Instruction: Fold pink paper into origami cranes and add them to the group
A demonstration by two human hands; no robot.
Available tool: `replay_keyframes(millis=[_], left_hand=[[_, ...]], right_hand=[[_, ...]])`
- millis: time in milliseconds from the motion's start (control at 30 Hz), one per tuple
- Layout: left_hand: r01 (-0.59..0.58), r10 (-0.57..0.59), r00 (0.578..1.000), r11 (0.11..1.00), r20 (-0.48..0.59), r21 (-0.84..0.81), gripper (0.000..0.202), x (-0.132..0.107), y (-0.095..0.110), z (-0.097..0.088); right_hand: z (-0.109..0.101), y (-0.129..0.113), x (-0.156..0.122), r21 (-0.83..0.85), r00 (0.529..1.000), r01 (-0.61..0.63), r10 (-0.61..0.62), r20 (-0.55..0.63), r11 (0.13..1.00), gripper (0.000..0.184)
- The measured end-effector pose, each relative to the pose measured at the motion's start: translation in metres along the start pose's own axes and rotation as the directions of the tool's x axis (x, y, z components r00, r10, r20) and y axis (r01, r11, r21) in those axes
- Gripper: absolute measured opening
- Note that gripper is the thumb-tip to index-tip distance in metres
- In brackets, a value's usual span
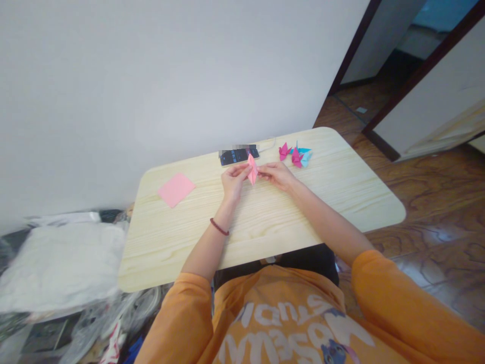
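Note:
A folded pink origami paper (pixel 252 170), narrow and diamond-shaped, is held up over the table between my two hands. My left hand (pixel 234 181) pinches its left side, thumb toward me. From the right, my right hand (pixel 278 175) has its fingers closed at the paper's other edge. Just behind the folded piece lies a phone (pixel 238 155) with a lit dark screen. A flat pink paper sheet (pixel 176 189) rests on the table to the left of my left hand.
Several folded paper cranes (pixel 297 156), magenta and blue, sit at the table's back right. A white cable (pixel 270 145) runs from the phone. The pale wooden table (pixel 265 227) stands against a white wall. White bedding-like cloth and plastic bags (pixel 68 268) are piled at left.

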State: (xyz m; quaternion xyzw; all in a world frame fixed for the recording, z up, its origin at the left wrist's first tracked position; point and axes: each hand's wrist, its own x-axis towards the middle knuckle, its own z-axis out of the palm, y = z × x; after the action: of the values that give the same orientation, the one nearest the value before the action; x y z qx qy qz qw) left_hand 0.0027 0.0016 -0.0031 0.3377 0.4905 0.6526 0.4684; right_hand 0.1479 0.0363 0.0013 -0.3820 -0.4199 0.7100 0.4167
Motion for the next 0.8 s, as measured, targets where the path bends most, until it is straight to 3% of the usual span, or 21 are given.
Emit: replay_keyframes(millis=[467,800], left_hand=[[-0.118,0.116,0.993,0.99,0.03,0.071,0.025,-0.002,0.002,0.001],[-0.067,0.06,0.996,0.992,0.066,0.109,0.021,-0.0013,0.001,-0.0012]], right_hand=[[-0.0006,0.0,-0.0002,-0.021,1.0,-0.001,0.001,0.014,1.0,0.034],[-0.0017,0.0002,0.0,-0.069,1.0,0.002,-0.002,-0.004,0.998,0.027]])
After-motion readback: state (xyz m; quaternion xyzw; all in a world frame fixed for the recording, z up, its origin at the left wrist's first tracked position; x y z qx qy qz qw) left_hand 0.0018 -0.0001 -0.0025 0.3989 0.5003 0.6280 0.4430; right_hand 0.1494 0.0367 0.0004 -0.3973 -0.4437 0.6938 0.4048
